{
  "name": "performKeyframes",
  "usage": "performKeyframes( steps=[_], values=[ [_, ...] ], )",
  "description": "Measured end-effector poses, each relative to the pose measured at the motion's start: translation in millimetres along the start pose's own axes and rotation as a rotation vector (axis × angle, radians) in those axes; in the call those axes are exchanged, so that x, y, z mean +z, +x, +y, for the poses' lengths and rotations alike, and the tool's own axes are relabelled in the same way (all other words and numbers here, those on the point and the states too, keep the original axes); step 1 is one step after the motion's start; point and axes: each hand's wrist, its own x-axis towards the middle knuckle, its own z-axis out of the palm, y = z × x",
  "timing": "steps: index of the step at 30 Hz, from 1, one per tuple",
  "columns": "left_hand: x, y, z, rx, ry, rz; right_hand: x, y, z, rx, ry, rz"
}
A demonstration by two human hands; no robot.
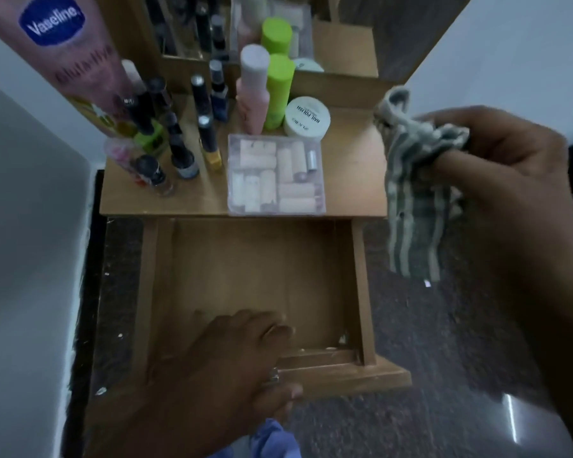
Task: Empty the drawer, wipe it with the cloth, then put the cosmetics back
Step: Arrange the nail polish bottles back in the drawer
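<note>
Up by the right hand [497, 166]: cloth [417, 193] bunched in curled fingers, hanging down beside the open drawer [245, 276]. Down at the left hand [232, 355]: fingers wrapped over the drawer's front edge, with cosmetics [275, 173] beyond on the shelf [354, 180].

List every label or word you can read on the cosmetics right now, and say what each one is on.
"Vaseline": blue badge on the pink tube.
"Gluta-Hya", blurred, likely: same tube, below the badge.
"NAIL POLISH": lid of the white jar; its smaller print is unreadable.
Small bottles: labels too blurred to read.
</note>
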Motion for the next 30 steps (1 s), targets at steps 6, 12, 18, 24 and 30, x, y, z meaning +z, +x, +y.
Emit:
performKeyframes(
  steps=[6,12,18,24,30],
  values=[
    [-10,10,11,-0.072,0.036,-0.191,21,59,18,0.108,-0.231,0.134],
    [-1,15,12,-0.079,-0.052,-0.259,59,93,52,0.13,-0.492,0.088],
    [10,10,3,-0.077,-0.052,-0.258,61,81,68,0.012,-0.613,0.09],
    [8,4,-1,-0.061,-0.09,-0.207,46,12,49,-0.257,-0.593,0.064],
    [2,0,-6,-0.069,-0.114,-0.06,66,-51,45,-0.321,-0.51,-0.128]
  ],
)
